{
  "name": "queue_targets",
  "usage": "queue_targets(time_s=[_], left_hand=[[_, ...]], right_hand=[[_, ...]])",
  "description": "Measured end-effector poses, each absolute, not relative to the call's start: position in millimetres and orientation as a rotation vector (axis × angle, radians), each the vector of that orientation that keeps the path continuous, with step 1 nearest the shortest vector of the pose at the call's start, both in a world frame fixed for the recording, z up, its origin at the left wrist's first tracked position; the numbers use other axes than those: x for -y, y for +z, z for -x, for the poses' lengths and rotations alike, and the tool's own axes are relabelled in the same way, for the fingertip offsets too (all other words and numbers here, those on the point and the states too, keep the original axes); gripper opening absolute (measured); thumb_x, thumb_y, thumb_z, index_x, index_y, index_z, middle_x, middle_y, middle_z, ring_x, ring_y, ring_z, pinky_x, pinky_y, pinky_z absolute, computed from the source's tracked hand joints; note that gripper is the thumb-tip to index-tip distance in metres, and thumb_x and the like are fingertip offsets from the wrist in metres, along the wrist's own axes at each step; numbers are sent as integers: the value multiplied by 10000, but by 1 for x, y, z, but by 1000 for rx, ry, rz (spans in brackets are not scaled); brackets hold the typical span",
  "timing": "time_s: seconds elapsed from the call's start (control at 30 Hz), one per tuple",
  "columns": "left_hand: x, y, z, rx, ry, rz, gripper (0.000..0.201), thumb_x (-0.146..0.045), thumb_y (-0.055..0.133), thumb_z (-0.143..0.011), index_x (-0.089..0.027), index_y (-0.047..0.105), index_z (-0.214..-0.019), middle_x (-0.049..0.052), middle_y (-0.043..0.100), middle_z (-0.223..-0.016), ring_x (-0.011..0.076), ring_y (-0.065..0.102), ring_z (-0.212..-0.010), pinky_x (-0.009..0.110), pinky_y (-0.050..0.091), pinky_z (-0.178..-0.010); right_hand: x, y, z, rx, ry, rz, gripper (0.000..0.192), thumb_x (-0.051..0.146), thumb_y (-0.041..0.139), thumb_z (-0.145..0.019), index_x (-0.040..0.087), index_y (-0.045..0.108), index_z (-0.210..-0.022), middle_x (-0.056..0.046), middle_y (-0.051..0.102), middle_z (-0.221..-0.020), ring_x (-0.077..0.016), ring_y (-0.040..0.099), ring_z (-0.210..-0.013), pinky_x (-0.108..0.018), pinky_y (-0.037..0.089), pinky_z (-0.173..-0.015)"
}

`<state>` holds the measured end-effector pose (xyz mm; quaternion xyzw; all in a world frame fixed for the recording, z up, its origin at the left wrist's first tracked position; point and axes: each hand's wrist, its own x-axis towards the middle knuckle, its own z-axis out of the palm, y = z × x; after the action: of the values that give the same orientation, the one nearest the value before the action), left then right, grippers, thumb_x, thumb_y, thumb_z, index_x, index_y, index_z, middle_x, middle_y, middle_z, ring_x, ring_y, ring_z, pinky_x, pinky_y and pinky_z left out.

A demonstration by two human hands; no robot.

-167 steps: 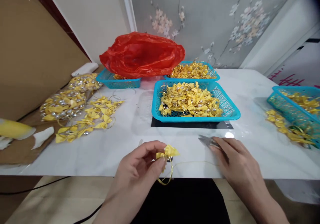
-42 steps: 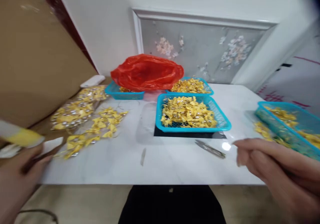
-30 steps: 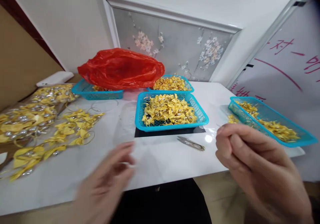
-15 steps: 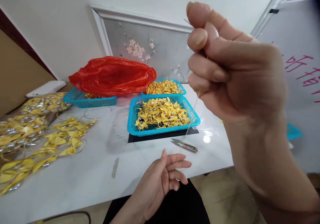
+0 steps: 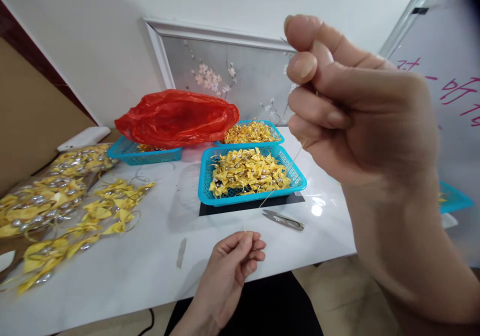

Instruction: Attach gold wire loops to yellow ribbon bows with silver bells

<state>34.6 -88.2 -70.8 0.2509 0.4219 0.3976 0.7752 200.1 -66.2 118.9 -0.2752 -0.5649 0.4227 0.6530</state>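
Observation:
My right hand (image 5: pixel 352 101) is raised high at the right, closed, thumb and forefinger pinching a thin needle (image 5: pixel 283 39) whose tip just shows past them. From under its curled fingers a fine yellowish thread (image 5: pixel 282 178) slants down to the left. My left hand (image 5: pixel 236 263) is low over the table's front edge, thumb and fingertips pinched on the thread's lower part. Between the hands and the baskets lie small thread snips (image 5: pixel 284 220). Behind them a blue basket (image 5: pixel 204 176) holds yellow ribbon pieces with silvery beads (image 5: pixel 251 171).
Strands of yellow ribbon and pearly beads (image 5: pixel 101 208) spread across the left of the white table (image 5: pixel 150 271). A red plastic bag (image 5: pixel 176 118) covers part of another blue basket (image 5: pixel 150 156). A third basket (image 5: pixel 279 132) stands behind. A framed flower picture (image 5: pixel 180 61) leans against the wall.
My left hand has gone from spread fingers to a pinch on the thread, shifting slightly left. The thread now slants more to the left. The view has turned slightly.

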Motion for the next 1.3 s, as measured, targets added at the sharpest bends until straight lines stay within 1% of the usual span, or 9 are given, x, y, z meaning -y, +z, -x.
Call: queue_targets(time_s=[0.17,0.33,0.47,0.53,0.6,0.73,0.9,1.1,1.3], left_hand=[[90,-69,-25,-935,919,-656,303,-422,928,-582,-181,820,-729,19,766,-739,83,670,-628,108,535,-566],[103,-52,-8,-852,843,-978,301,-412,838,-734,-118,805,-676,59,730,-632,110,627,-593,150,509,-569],[112,-38,1,-832,764,-1004,333,-463,789,-775,-135,814,-724,61,738,-657,112,645,-580,148,495,-539],[115,-35,3,-823,728,-884,311,-438,806,-764,-129,816,-730,69,751,-698,105,659,-577,130,486,-512],[115,-36,5,-820,715,-770,276,-400,822,-757,-125,816,-727,67,760,-723,93,662,-566,115,482,-491],[114,-41,7,-840,708,-602,220,-349,857,-724,-134,812,-728,63,781,-752,102,684,-558,116,497,-456],[113,-42,7,-822,714,-519,273,-365,884,-684,-123,813,-789,92,802,-784,134,715,-587,140,545,-485],[111,-45,10,-827,745,-442,372,-431,861,-699,-121,808,-897,131,814,-860,180,747,-652,179,569,-521],[109,-44,9,-873,714,-645,295,-421,849,-716,-134,794,-757,68,768,-725,122,684,-580,154,518,-508]], right_hand=[[76,110,-206,1341,866,673,318,101,451,-1009,235,734,-949,28,558,-811,-65,274,-458,-232,261,-391],[82,55,-200,1958,882,983,163,185,621,-915,213,741,-1021,-24,702,-946,-129,569,-705,-244,445,-577],[81,-9,-191,1866,1619,877,421,434,556,-960,114,654,-1216,-72,664,-943,-103,539,-639,-241,482,-590],[81,-31,-190,1841,1746,817,540,578,493,-958,94,683,-1103,-19,591,-724,-93,491,-561,-217,436,-512],[83,-42,-191,1798,1744,846,537,607,509,-943,101,688,-964,31,489,-618,-70,393,-502,-193,348,-454],[86,-38,-193,1721,1539,976,352,461,669,-896,130,649,-775,29,500,-654,-82,404,-589,-209,358,-540],[93,-16,-192,1757,1276,1039,162,194,600,-922,158,625,-766,12,560,-732,-108,470,-667,-233,379,-608],[100,-1,-199,2044,1018,1044,220,103,550,-945,177,631,-754,13,598,-733,-106,527,-644,-226,399,-577],[98,-2,-198,2167,909,1052,265,17,533,-917,182,590,-719,25,599,-728,-102,542,-651,-216,411,-593]])
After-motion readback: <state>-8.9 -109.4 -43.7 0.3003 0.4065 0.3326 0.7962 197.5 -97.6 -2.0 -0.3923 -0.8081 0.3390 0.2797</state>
